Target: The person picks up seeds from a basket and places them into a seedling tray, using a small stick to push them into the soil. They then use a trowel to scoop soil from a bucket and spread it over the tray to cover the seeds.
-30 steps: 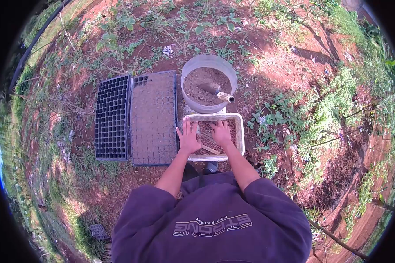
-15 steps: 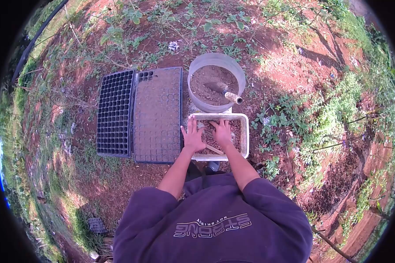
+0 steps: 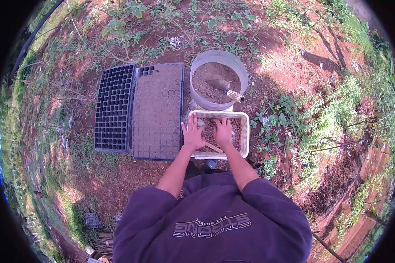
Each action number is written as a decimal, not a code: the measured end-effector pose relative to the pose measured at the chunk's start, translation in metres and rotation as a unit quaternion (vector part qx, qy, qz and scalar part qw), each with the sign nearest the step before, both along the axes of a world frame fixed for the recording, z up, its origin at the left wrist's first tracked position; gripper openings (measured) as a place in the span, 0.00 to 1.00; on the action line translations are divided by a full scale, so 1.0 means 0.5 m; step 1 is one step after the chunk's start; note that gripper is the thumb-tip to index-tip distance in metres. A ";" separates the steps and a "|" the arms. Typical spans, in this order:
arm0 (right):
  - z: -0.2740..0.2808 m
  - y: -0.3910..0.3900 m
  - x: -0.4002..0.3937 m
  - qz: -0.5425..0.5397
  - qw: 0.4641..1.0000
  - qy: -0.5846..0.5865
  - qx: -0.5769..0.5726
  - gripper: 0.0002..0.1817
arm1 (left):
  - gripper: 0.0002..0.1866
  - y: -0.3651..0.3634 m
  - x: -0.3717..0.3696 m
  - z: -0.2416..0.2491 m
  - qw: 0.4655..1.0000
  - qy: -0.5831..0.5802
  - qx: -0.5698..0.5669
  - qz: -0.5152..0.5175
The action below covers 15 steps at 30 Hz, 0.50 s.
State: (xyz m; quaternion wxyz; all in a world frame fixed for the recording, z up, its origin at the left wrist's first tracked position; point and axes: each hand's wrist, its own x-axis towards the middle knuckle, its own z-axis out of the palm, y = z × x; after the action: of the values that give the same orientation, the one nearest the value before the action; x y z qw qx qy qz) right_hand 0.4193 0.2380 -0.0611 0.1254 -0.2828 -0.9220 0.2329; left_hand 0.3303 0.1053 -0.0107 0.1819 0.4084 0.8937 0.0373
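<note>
A white rectangular tray (image 3: pixel 246 131) holds many small reddish-brown pieces (image 3: pixel 236 139), like seeds or pellets, too small to name surely. My left hand (image 3: pixel 193 136) lies over its left side with the fingers stretched out and spread, fingertips near the back left corner. Inside the tray, my right hand (image 3: pixel 223 133) rests on the brown pieces, fingers apart and tips reaching into them. Nothing shows in its grasp. Between my wrists a thin pale stick (image 3: pixel 213 147) slants across the tray's front part.
Behind the tray stands a round pale tub (image 3: pixel 219 106) of soil, with a trowel (image 3: pixel 235 96) stuck in it. To the left lie a soil-filled seedling tray (image 3: pixel 157 109) and a black seedling tray (image 3: pixel 114 107) with bare cells. Weeds and red earth surround them.
My right hand has shifted slightly among the brown pieces. The left hand keeps its place on the tray. The view has tilted a little, so the trays and tub appear slightly higher.
</note>
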 end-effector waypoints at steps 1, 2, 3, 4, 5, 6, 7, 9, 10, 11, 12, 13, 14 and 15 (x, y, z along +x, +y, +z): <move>0.000 0.000 0.001 0.001 1.000 0.000 0.001 0.24 | 0.31 -0.001 0.000 -0.002 1.000 0.004 0.004 -0.001; -0.001 0.001 0.002 -0.020 1.000 -0.007 0.007 0.24 | 0.31 -0.002 0.000 -0.005 1.000 0.004 0.005 -0.001; -0.002 0.001 0.003 -0.041 0.999 -0.013 0.014 0.23 | 0.30 -0.003 0.001 -0.005 1.000 0.009 0.012 -0.001; -0.002 0.002 0.005 -0.042 0.999 -0.013 0.014 0.23 | 0.30 -0.004 0.000 -0.005 1.000 0.014 0.020 -0.003; -0.002 0.003 0.006 -0.041 0.999 -0.003 0.007 0.23 | 0.30 -0.004 -0.001 -0.005 1.000 0.014 0.021 -0.003; -0.004 0.004 0.008 -0.040 0.999 0.006 0.000 0.23 | 0.30 -0.005 -0.002 -0.005 1.000 0.017 0.009 -0.008; -0.005 0.004 0.010 -0.040 0.999 0.006 0.000 0.23 | 0.30 -0.005 -0.002 -0.004 1.000 0.020 -0.003 -0.013; -0.005 0.003 0.011 -0.038 0.999 0.010 -0.011 0.21 | 0.30 -0.005 -0.003 -0.004 1.000 0.016 0.001 -0.012; -0.004 0.004 0.010 -0.037 0.999 0.010 -0.010 0.21 | 0.29 -0.004 -0.004 -0.005 1.000 0.013 0.006 -0.011; -0.003 0.003 0.009 -0.038 0.999 0.014 -0.023 0.21 | 0.29 -0.006 -0.005 -0.007 1.000 0.013 0.006 -0.010; 0.001 0.001 0.009 -0.038 0.998 0.018 -0.036 0.20 | 0.28 -0.011 -0.006 -0.010 0.999 0.002 0.035 -0.013; 0.005 -0.001 0.008 -0.037 0.998 0.017 -0.037 0.20 | 0.27 -0.015 -0.008 -0.013 0.998 -0.008 0.064 -0.017; 0.010 -0.004 0.007 -0.027 0.999 0.030 -0.035 0.20 | 0.27 -0.020 -0.011 -0.017 0.998 -0.008 0.064 -0.016; 0.011 -0.007 0.006 -0.017 0.998 0.043 -0.034 0.20 | 0.29 -0.024 -0.015 -0.019 0.997 -0.007 0.071 -0.030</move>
State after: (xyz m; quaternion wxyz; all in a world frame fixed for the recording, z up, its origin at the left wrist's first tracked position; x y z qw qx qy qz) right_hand 0.4223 0.2345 -0.0556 0.1588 -0.2922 -0.9024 0.2739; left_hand 0.3228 0.0934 -0.0203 0.1598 0.4469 0.8748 0.0979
